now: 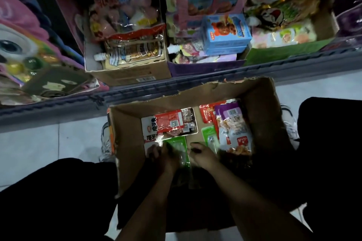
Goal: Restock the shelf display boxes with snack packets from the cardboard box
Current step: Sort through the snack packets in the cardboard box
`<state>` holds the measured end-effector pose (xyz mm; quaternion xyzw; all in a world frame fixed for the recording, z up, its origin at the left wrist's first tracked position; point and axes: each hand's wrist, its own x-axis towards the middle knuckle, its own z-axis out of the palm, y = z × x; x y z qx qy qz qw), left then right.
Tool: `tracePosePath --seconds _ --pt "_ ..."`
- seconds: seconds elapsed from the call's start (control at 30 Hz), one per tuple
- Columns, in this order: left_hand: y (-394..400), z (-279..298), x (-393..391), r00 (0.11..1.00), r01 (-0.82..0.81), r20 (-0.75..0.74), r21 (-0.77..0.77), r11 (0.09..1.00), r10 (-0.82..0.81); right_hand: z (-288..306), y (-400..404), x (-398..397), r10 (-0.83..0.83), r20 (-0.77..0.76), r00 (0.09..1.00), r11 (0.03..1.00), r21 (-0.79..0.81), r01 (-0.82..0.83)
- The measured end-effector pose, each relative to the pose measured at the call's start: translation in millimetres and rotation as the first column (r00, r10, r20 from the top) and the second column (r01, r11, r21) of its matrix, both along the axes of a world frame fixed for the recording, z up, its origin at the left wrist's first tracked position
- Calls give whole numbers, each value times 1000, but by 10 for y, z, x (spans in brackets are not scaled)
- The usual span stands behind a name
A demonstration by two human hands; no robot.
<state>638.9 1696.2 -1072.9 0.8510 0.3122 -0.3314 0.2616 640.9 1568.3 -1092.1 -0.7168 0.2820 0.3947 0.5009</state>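
An open cardboard box (129,139) stands on the floor between my knees. Inside lie a red-and-white snack packet (168,123), purple packets (231,117), a small green packet (210,137) and a long green packet (179,150). Both my hands are down in the box. My left hand (162,155) grips the long green packet from the left. My right hand (201,155) is beside it on the right, fingers curled at the packet's edge. Display boxes sit on the shelf above: a brown one (125,72), a purple one (205,66) and a green one (284,51).
A grey shelf edge (58,109) runs across in front of the box. Pink toy packaging (23,45) fills the shelf's left side. A blue carton (225,35) lies in the purple display box. White shoes (105,143) and light floor tiles flank the cardboard box.
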Motion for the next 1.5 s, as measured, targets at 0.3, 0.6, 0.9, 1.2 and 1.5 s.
tracePosePath --seconds 0.3,0.6,0.9,1.2,1.5 --pt "74 -26 -121 996 13 90 -93 996 -5 -118 222 97 -181 -54 982 983 -18 181" --pt "-148 57 20 897 -298 219 -339 892 383 114 -71 142 -318 -31 948 948 -8 318" --pt "-218 588 157 833 -430 30 -592 681 552 746 -405 243 -404 70 912 911 124 394" --pt "-314 1627 480 852 -346 -39 -791 505 522 1740 -657 295 -494 298 817 867 236 439" --pt "-277 3029 644 912 -170 75 -826 537 404 2850 -737 333 -484 419 768 873 295 389"
